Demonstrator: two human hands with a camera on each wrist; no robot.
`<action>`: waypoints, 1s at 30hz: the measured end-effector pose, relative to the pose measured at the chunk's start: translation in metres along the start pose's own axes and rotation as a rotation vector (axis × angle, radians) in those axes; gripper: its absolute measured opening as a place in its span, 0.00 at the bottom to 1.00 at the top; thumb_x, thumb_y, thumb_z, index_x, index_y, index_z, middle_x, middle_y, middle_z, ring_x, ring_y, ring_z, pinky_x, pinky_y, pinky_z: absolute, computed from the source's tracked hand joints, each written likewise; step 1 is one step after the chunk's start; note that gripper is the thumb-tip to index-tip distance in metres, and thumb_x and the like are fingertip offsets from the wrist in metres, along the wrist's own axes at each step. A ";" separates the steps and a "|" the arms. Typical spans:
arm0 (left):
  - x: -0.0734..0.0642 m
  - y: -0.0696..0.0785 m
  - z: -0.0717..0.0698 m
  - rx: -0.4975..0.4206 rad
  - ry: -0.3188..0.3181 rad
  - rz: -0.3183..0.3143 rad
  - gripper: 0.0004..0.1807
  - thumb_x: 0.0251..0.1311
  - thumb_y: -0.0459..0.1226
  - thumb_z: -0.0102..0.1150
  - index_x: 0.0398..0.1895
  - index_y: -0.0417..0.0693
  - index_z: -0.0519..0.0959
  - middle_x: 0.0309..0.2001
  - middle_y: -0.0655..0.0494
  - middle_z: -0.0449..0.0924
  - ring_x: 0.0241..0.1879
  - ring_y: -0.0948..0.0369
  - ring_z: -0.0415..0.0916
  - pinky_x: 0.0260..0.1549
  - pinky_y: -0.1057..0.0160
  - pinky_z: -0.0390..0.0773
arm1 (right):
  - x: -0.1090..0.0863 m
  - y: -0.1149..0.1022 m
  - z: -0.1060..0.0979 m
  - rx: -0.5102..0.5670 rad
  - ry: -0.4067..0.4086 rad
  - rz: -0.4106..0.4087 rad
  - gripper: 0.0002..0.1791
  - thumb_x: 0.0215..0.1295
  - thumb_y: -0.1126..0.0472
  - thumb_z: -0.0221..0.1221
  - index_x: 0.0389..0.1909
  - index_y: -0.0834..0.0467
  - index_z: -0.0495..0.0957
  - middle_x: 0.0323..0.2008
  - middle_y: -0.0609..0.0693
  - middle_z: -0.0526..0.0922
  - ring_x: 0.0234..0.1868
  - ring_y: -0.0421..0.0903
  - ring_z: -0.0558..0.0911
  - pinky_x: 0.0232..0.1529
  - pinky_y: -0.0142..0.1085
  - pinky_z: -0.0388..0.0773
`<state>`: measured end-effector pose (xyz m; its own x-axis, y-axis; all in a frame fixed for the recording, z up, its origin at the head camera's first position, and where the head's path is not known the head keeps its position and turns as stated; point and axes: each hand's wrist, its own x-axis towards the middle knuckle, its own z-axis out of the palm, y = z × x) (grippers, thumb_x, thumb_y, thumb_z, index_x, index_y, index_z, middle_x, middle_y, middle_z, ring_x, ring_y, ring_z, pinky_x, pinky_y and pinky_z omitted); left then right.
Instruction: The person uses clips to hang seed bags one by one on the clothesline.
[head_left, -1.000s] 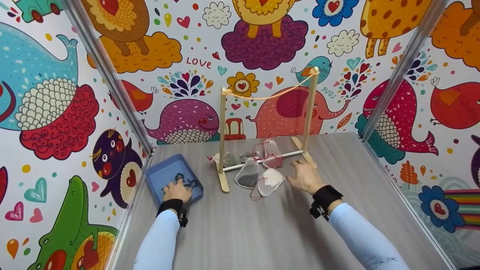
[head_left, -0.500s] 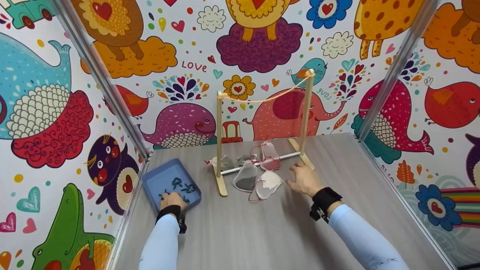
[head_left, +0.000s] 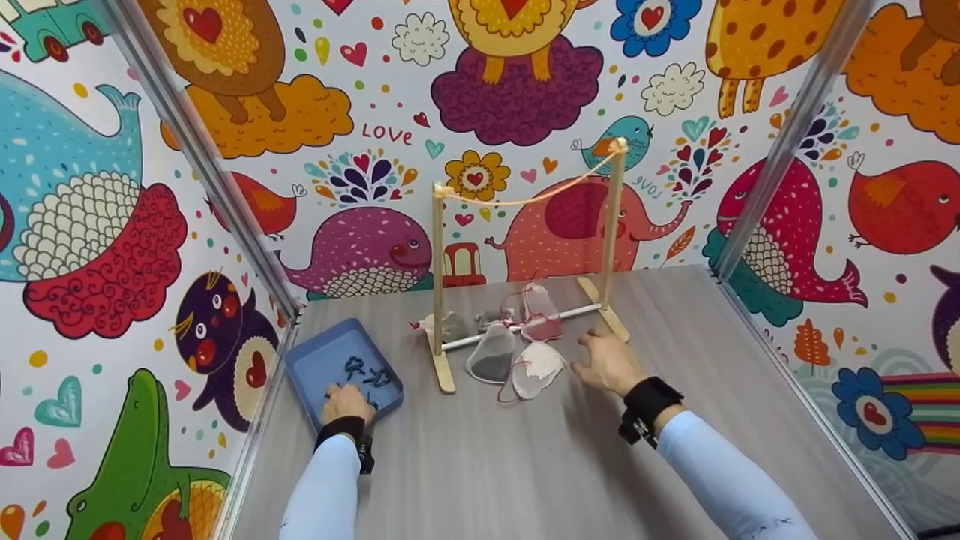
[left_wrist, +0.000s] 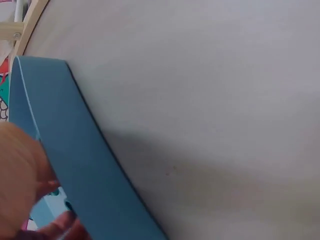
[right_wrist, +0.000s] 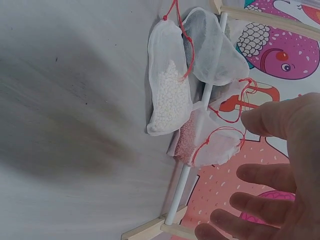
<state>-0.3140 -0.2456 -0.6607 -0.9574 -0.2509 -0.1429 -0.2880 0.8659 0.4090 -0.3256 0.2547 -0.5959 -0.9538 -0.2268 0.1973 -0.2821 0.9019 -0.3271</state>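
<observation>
The gray desk [head_left: 480, 465] carries a blue tray [head_left: 319, 354]; the left hand [head_left: 349, 405], grip indeterminable, is among its dark green clips [head_left: 354, 366]. The white-filled mesh bag [head_left: 538, 369] lies left of the spread right hand [head_left: 609, 361]

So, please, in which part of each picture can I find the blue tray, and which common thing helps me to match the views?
Head: left of centre, with the left hand in the blue tray.
Left wrist: lower left, its outer wall slanting down to the bottom edge.
Right wrist: not in this picture.
Shared landmark: the wooden stand, near the centre in head, upper-left corner in left wrist, top right and bottom in right wrist.
</observation>
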 end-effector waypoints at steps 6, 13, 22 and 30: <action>-0.002 -0.005 -0.006 -0.081 0.062 0.080 0.08 0.69 0.36 0.71 0.41 0.39 0.85 0.45 0.37 0.88 0.46 0.39 0.87 0.47 0.38 0.85 | 0.000 -0.004 0.000 -0.008 -0.011 -0.002 0.29 0.64 0.53 0.74 0.60 0.68 0.87 0.63 0.72 0.87 0.59 0.73 0.89 0.61 0.64 0.88; 0.000 0.019 -0.017 -0.255 0.195 0.167 0.07 0.71 0.35 0.72 0.43 0.41 0.84 0.42 0.41 0.92 0.42 0.43 0.89 0.46 0.41 0.85 | 0.001 -0.014 -0.002 0.006 -0.005 -0.034 0.27 0.64 0.53 0.74 0.58 0.67 0.89 0.56 0.68 0.91 0.56 0.69 0.91 0.59 0.61 0.88; -0.010 0.103 -0.033 -0.552 0.144 0.316 0.22 0.70 0.32 0.71 0.66 0.36 0.86 0.47 0.36 0.95 0.45 0.44 0.96 0.43 0.51 0.92 | 0.012 -0.049 -0.010 0.168 0.006 -0.202 0.16 0.69 0.57 0.71 0.51 0.63 0.92 0.43 0.60 0.96 0.41 0.57 0.94 0.45 0.54 0.92; -0.030 0.160 -0.032 -0.550 0.078 0.507 0.11 0.68 0.34 0.69 0.49 0.39 0.92 0.41 0.43 0.92 0.37 0.58 0.83 0.41 0.60 0.82 | 0.028 -0.096 -0.019 0.279 -0.023 -0.320 0.13 0.72 0.59 0.72 0.51 0.62 0.92 0.43 0.57 0.96 0.41 0.53 0.94 0.45 0.48 0.93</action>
<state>-0.3315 -0.1136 -0.5622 -0.9683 0.0735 0.2386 0.2391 0.5479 0.8016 -0.3229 0.1688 -0.5419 -0.8145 -0.4901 0.3103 -0.5789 0.6514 -0.4906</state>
